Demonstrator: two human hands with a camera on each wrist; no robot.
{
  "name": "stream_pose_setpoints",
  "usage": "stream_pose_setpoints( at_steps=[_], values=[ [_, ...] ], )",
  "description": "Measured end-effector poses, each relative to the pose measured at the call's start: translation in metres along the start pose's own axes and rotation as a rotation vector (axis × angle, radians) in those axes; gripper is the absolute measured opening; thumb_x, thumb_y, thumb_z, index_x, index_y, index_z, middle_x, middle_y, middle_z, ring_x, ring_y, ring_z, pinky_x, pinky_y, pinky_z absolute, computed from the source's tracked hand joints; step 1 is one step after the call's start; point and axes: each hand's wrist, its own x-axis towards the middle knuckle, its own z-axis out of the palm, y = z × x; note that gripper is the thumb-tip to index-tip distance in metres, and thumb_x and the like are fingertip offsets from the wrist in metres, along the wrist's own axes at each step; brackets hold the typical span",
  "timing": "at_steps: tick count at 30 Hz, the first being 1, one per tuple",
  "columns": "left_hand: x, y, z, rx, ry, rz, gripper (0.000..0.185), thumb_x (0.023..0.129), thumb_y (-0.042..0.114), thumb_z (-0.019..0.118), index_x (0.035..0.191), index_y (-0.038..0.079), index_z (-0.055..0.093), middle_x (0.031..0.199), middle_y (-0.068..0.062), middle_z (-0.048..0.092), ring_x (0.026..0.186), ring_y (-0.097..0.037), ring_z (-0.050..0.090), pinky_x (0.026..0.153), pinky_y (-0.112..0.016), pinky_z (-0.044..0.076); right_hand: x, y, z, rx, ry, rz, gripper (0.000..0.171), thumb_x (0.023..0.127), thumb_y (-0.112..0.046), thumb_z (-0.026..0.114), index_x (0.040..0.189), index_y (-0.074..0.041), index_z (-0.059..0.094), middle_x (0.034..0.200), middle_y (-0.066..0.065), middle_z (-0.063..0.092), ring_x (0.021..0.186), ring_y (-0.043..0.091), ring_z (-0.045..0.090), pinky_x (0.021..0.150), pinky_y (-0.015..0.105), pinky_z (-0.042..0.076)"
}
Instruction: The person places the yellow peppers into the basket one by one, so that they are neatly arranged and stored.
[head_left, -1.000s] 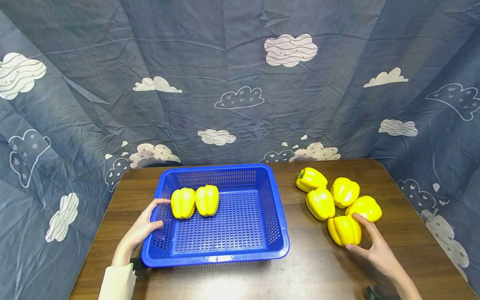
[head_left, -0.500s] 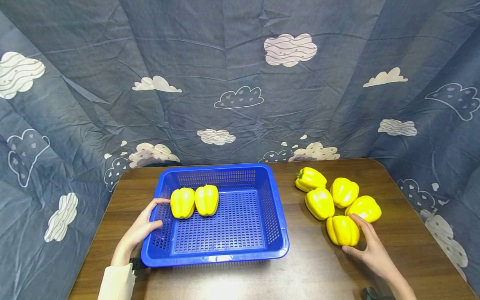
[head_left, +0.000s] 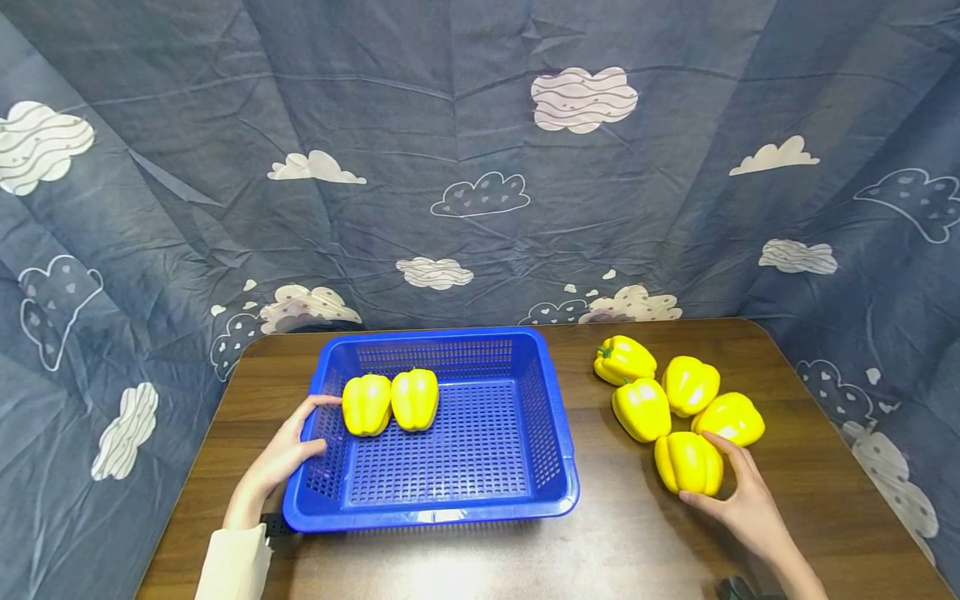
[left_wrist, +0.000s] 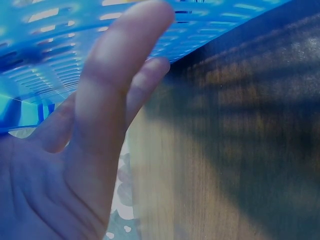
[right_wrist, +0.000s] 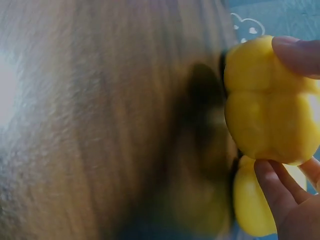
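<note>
A blue plastic basket (head_left: 435, 515) stands on the table with two yellow bell peppers, a left one (head_left: 367, 406) and a right one (head_left: 415, 400), side by side inside. My left hand (head_left: 276, 460) holds the basket's left side, thumb and a finger over the rim. In the left wrist view the left hand (left_wrist: 95, 115) lies against the slotted wall. To the right, several yellow peppers sit in a cluster. My right hand (head_left: 746, 504) grips the nearest pepper (head_left: 686, 463) between thumb and fingers. The right wrist view shows this pepper (right_wrist: 270, 110) close up; another pepper (right_wrist: 252, 205) is partly hidden behind the fingers.
Close around the gripped pepper lie a left pepper (head_left: 642, 410), a middle one (head_left: 691, 386), a right one (head_left: 730, 419) and a far one (head_left: 626, 360). A dark cloud-print curtain (head_left: 480, 250) hangs behind the wooden table (head_left: 600, 533).
My right thumb has shifted a little left along the near side of the pepper. The left hand and basket have stayed in place.
</note>
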Motion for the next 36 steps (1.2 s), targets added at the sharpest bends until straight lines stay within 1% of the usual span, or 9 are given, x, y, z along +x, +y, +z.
stream_pose_setpoints(
  at_steps=[7,11,14,16,18,20,23,30,36],
  values=[
    [0.001,-0.001,0.000,0.019,-0.002,-0.006,0.058,0.079,-0.014,0.048,0.134,0.005,0.040,0.135,-0.029,0.034,0.102,-0.041,0.051,0.076,-0.038,0.050,-0.001,-0.018,-0.008,0.026,0.055,-0.003,0.089,0.068,-0.010,0.084,0.143,-0.006,0.035,0.139,0.026,0.030,0.129,0.047,0.024,0.100,0.070,0.016],
    [0.000,0.000,0.000,0.026,-0.001,-0.010,0.059,0.080,-0.013,0.048,0.135,0.005,0.040,0.136,-0.029,0.033,0.102,-0.041,0.050,0.076,-0.038,0.049,0.001,-0.031,-0.012,0.053,0.079,-0.011,0.090,0.069,-0.007,0.083,0.144,-0.008,0.034,0.140,0.021,0.029,0.132,0.032,0.022,0.105,0.063,0.014],
    [0.000,0.000,0.000,0.024,-0.008,-0.016,0.060,0.080,-0.013,0.048,0.136,0.006,0.039,0.137,-0.029,0.033,0.103,-0.041,0.050,0.077,-0.040,0.049,0.002,-0.041,-0.013,0.049,0.102,-0.039,0.091,0.068,-0.006,0.084,0.144,-0.011,0.036,0.137,0.009,0.032,0.127,0.012,0.029,0.107,0.033,0.024],
    [0.000,0.001,0.000,0.011,-0.017,-0.019,0.060,0.080,-0.013,0.048,0.137,0.006,0.038,0.138,-0.030,0.031,0.104,-0.042,0.050,0.078,-0.041,0.050,0.004,-0.049,-0.013,0.056,0.111,-0.078,0.091,0.067,-0.003,0.085,0.144,-0.010,0.037,0.134,-0.001,0.034,0.119,0.001,0.033,0.098,0.015,0.028],
    [-0.001,0.001,-0.001,-0.008,-0.029,-0.022,0.062,0.081,-0.013,0.047,0.138,0.006,0.036,0.138,-0.031,0.030,0.105,-0.044,0.050,0.078,-0.043,0.051,0.006,-0.057,-0.013,0.074,0.116,-0.123,0.091,0.065,0.001,0.085,0.143,-0.008,0.038,0.132,-0.011,0.034,0.111,-0.006,0.034,0.086,0.004,0.030],
    [-0.001,0.001,-0.002,-0.027,-0.043,-0.019,0.063,0.081,-0.013,0.047,0.139,0.006,0.034,0.139,-0.032,0.030,0.107,-0.045,0.050,0.078,-0.044,0.052,0.009,-0.066,-0.012,0.103,0.108,-0.160,0.092,0.064,0.004,0.084,0.143,-0.007,0.039,0.132,-0.015,0.034,0.112,-0.008,0.035,0.086,0.003,0.032],
    [-0.002,0.002,-0.003,-0.035,-0.060,-0.016,0.066,0.081,-0.013,0.048,0.142,0.006,0.032,0.140,-0.033,0.029,0.109,-0.047,0.049,0.078,-0.044,0.053,0.012,-0.079,-0.010,0.136,0.098,-0.204,0.093,0.061,0.009,0.084,0.142,-0.005,0.040,0.131,-0.012,0.037,0.114,-0.006,0.038,0.087,0.005,0.034],
    [-0.002,0.004,-0.005,0.048,-0.063,-0.011,0.070,0.080,-0.010,0.053,0.144,0.008,0.031,0.143,-0.029,0.029,0.114,-0.045,0.045,0.082,-0.042,0.047,0.021,-0.106,-0.006,0.187,0.053,-0.249,0.094,0.060,0.011,0.084,0.142,-0.006,0.040,0.133,-0.007,0.038,0.117,-0.001,0.039,0.090,0.006,0.034],
    [-0.001,0.005,-0.005,0.065,-0.056,-0.013,0.076,0.084,-0.004,0.057,0.150,0.012,0.021,0.149,-0.030,0.019,0.123,-0.052,0.037,0.092,-0.053,0.042,0.030,-0.124,0.000,0.214,0.038,-0.344,0.095,0.057,0.012,0.085,0.140,-0.003,0.042,0.134,0.005,0.040,0.119,0.001,0.041,0.095,0.009,0.033]
  ],
)
